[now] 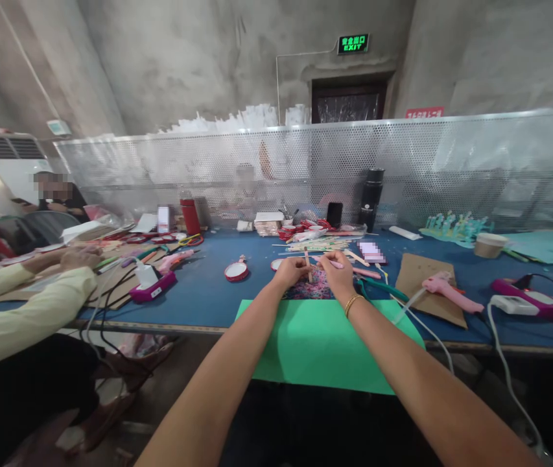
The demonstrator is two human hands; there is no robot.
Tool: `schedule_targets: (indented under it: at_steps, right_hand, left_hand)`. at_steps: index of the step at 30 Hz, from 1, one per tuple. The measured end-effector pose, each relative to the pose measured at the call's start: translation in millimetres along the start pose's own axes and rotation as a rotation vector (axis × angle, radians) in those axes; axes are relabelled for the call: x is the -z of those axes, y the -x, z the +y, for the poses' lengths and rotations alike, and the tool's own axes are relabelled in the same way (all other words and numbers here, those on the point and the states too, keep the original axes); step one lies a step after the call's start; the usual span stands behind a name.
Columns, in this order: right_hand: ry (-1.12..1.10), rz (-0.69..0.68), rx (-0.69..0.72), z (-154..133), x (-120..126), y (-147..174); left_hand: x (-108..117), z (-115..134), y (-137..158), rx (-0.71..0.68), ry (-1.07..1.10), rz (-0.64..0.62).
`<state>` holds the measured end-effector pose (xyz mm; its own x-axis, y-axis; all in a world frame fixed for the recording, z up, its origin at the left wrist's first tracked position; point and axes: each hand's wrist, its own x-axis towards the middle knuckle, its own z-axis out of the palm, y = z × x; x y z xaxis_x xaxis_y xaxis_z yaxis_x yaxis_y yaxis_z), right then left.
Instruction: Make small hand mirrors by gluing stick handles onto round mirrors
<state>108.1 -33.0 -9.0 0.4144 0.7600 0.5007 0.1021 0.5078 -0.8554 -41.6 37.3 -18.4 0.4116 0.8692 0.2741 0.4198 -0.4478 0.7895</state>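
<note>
My left hand (292,272) is closed in a pinch on a thin brown stick (308,267), which stands nearly upright. Just to its right, my right hand (338,275) wears a gold bracelet and is closed round a slim pink pen-like tool (337,264). Its fingertips come close to the stick; whether they touch it I cannot tell. Beneath both hands lies a colourful patterned sheet (308,290). A green sheet (325,344) hangs over the table's front edge, under my forearms. Beyond my hands lie several pale wooden sticks (317,246).
Right of me, a pink glue gun (451,293) rests on cardboard (415,275), near a purple power strip (543,299) with cables. A round red-rimmed tin (236,271) lies to the left. A black flask (371,198) stands at the back. A co-worker's hands (79,257) are at far left.
</note>
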Motion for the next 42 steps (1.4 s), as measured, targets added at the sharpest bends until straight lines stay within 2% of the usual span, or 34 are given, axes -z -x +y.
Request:
schedule_targets:
  at_steps: [7, 12, 28, 34, 39, 42]
  right_hand:
    - [0.092, -0.070, 0.042, 0, 1, 2]
    - [0.144, -0.074, 0.092, -1, 1, 2]
    - [0.170, -0.097, 0.106, -4, 0, 3]
    - [0.168, -0.086, 0.101, -2, 0, 2]
    - [0.132, 0.005, 0.046, 3, 2, -2]
    - [0.092, -0.011, 0.032, 2, 2, -1]
  left_hand:
    - [-1, 1, 0, 0.013, -0.011, 0.030]
    - [-1, 1, -1, 0.023, -0.013, 0.034]
    - [0, 10, 4, 0.022, -0.033, 0.042]
    - [0, 10, 3, 0.024, -0.063, 0.049]
    - [1, 8, 2, 0.015, -0.035, 0.028]
    - [1, 9, 3, 0.034, -0.026, 0.033]
